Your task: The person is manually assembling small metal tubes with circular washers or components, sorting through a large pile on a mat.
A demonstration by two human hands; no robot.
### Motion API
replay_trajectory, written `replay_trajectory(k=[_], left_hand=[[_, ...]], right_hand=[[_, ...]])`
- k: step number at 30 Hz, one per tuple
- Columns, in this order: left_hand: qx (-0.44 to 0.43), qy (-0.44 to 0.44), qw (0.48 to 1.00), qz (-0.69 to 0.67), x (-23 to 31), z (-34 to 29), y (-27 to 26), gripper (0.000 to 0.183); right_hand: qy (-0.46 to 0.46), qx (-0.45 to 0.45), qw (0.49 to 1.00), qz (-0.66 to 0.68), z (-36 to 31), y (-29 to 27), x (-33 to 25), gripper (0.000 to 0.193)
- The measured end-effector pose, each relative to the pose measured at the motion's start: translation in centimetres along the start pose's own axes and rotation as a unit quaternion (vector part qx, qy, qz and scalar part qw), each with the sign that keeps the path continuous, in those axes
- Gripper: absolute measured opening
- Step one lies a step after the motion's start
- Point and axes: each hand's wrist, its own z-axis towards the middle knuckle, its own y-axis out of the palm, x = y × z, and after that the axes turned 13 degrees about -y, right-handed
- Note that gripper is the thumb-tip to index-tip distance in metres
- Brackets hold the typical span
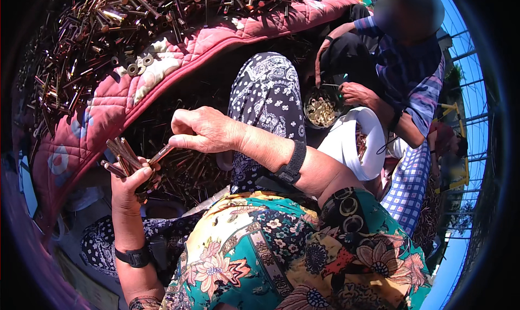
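Note:
My left hand (pixel 132 181) is closed around a bundle of long brownish metal bolts (pixel 123 153), their ends sticking up past the thumb. My right hand (pixel 205 129) pinches a single bolt (pixel 161 154) between thumb and fingers. The far end of that bolt slants down to the bundle; whether it touches the others I cannot tell. Below and behind both hands lies a shaded heap of similar bolts (pixel 195 172).
A pink quilted cloth (pixel 195 44) carries a large pile of loose bolts (pixel 81 44) and a few ring-shaped pieces (pixel 140 65). At the right a person (pixel 401 71) sits by a bowl of small brass-coloured parts (pixel 320 110). A white bucket (pixel 371 142) stands beside my right arm.

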Motion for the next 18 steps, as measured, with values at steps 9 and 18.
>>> replay_trajectory(k=[9,18], left_hand=[[0.030,-0.002,0.999,-0.016,0.0,-0.6,0.5,0.026],[0.003,0.000,0.998,-0.062,-0.1,-0.8,0.5,0.023]], right_hand=[[-0.044,0.038,0.998,-0.014,-0.3,1.0,0.3,0.033],[-0.020,-0.055,0.996,-0.064,-0.4,0.1,-0.7,0.032]])
